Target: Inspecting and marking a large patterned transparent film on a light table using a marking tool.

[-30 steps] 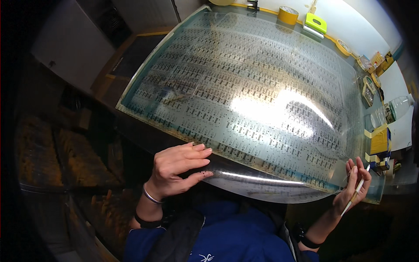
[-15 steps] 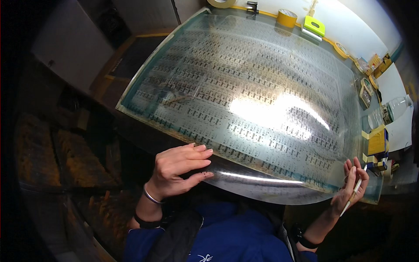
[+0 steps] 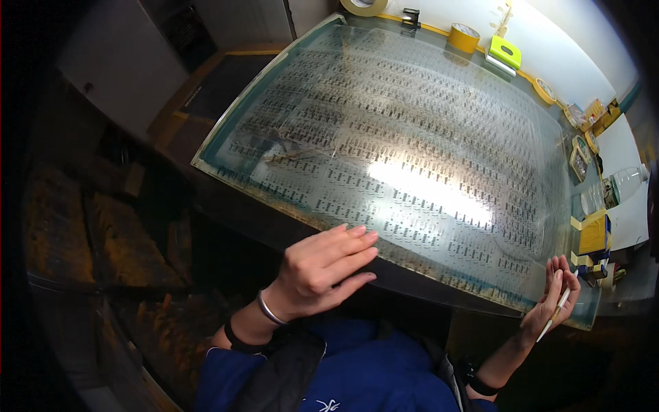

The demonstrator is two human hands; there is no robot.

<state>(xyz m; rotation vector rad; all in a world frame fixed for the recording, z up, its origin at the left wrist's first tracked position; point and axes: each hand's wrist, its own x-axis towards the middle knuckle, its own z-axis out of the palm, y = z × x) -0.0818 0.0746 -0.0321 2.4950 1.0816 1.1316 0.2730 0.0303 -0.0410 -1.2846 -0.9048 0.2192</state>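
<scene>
A large transparent film sheet (image 3: 412, 137) printed with rows of small dark marks lies over the glass tabletop (image 3: 585, 312), with a bright glare across its middle. My left hand (image 3: 326, 268) is at the front edge, fingers stretched out and fingertips at the sheet's near border; it grips nothing. At the front right corner, my right hand (image 3: 549, 302) has a slim white pen-like tool (image 3: 555, 316) held between its fingers, its pointed end slanting down toward me. The raised fingers of that hand are beside the sheet's right corner.
Along the back stand a yellow tape roll (image 3: 463, 38), a lime-green box-shaped item (image 3: 505, 51) and a black clip (image 3: 410, 18). On the right are a clear plastic bottle (image 3: 628, 182) and a yellow-and-blue box (image 3: 594, 235). Dark racks (image 3: 130, 237) stand lower left.
The sheet's near edge, which bowed down over the table front, no longer hangs there. My left hand has slid right along the edge. My right hand stays at the corner with the tool.
</scene>
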